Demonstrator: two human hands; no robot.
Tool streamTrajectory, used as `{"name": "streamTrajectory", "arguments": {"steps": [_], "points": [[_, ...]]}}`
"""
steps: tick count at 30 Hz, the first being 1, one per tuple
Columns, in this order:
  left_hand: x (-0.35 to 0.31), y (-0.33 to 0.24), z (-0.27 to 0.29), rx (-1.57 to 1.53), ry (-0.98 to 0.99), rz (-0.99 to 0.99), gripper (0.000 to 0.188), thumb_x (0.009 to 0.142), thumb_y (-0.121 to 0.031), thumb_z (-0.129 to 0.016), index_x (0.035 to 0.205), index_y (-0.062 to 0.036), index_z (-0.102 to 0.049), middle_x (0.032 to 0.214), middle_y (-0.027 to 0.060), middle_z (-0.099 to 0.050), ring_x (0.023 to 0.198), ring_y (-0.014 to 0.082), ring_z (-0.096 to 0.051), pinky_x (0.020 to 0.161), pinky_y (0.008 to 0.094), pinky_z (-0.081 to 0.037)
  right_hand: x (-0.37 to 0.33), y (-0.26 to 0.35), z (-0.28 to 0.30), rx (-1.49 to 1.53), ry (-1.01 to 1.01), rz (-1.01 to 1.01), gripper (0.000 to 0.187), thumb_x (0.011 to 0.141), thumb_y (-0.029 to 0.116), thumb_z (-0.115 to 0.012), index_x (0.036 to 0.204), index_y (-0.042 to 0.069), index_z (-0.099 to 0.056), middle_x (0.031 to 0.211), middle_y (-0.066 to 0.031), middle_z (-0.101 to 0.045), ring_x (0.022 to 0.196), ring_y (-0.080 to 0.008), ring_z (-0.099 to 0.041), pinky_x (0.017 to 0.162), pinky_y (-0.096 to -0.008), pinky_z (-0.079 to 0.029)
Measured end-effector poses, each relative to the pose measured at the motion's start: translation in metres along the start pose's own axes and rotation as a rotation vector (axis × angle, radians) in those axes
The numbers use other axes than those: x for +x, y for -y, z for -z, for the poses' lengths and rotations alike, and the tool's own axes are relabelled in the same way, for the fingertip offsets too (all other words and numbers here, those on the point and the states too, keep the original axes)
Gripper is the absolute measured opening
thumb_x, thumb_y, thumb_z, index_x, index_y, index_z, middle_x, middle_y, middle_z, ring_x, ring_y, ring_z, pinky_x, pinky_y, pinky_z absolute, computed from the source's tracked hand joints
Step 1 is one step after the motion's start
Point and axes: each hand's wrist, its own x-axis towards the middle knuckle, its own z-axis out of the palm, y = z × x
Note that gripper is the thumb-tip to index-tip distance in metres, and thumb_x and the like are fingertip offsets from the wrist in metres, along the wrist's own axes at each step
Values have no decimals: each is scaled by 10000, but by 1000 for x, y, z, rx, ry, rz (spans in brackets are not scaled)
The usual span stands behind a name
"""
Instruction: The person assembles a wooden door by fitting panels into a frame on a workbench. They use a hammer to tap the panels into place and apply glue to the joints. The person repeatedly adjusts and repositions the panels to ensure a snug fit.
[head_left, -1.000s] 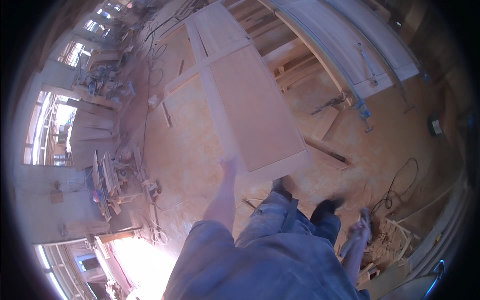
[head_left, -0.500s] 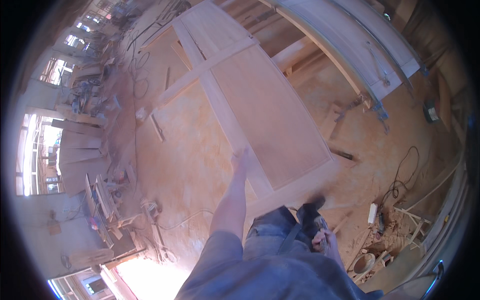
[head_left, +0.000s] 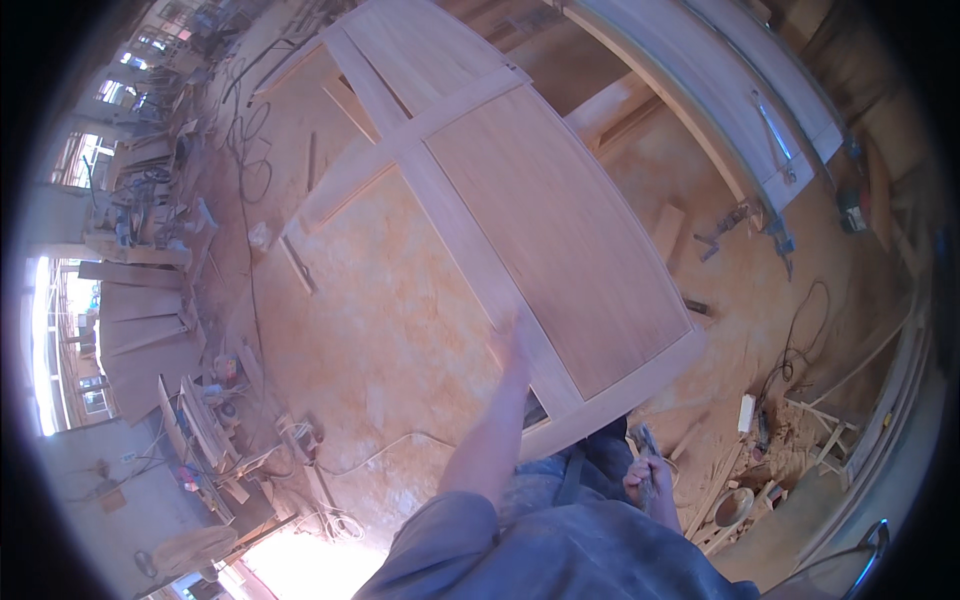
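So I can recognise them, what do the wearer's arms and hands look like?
The left hand and right hand wear no gloves. A grey-blue short sleeve shows on the left; the left forearm and visible right forearm are bare. No markings are discernible.

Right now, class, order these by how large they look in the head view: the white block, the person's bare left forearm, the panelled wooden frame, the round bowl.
1. Panelled wooden frame
2. Left forearm, though it is nearer the camera
3. Round bowl
4. White block
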Motion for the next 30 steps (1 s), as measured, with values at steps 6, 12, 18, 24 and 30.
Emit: {"name": "streamTrajectory", "arguments": {"steps": [6, 12, 18, 24, 30], "points": [[-2, 5, -3, -30, -44, -73, 803, 852, -383, -800, 1404, 109, -486, 1295, 252, -645, 1200, 332, -627, 1024, 422, -492, 26, -15, -53, -36, -77, -13, 241, 896, 183, -577, 683, 170, -465, 604, 60, -427, 520, -103, -454, 550, -303, -390], [-8, -27, -8, 55, -55, 40, 821, 869, -378, -790, 1423, 127, -454, 1334, 256, -620, 1219, 345, -613, 1055, 408, -476, 10, 7, -40, -65, -52, -24, 217, 902, 160, -575, 704, 144, -488, 589, 39, -451, 520, -94, -472, 548, -292, -415], [-17, -37, -12, -29, 35, 1, 747, 900, -356, -758, 1396, 125, -475, 1347, 249, -605, 1235, 328, -595, 1050, 410, -473, 9, -5, -18, -82, -115, 10, 228, 902, 155, -563, 688, 143, -486, 590, 27, -454, 529, -119, -485, 552, -310, -435], [-12, -44, -13, -72, 64, -1, 719, 904, -337, -751, 1404, 103, -480, 1341, 238, -609, 1220, 300, -601, 1044, 404, -474, 21, -1, -61, -36, -69, -100, 202, 913, 165, -581, 731, 153, -495, 604, 39, -462, 540, -119, -493, 567, -306, -426], [-7, -40, -13, 37, -23, -22, 732, 892, -342, -764, 1410, 90, -479, 1353, 229, -606, 1231, 293, -596, 1048, 409, -471, 0, 6, -2, -189, -326, 122, 172, 910, 164, -574, 757, 136, -501, 605, 15, -497, 531, -122, -504, 541, -317, -436]]}}
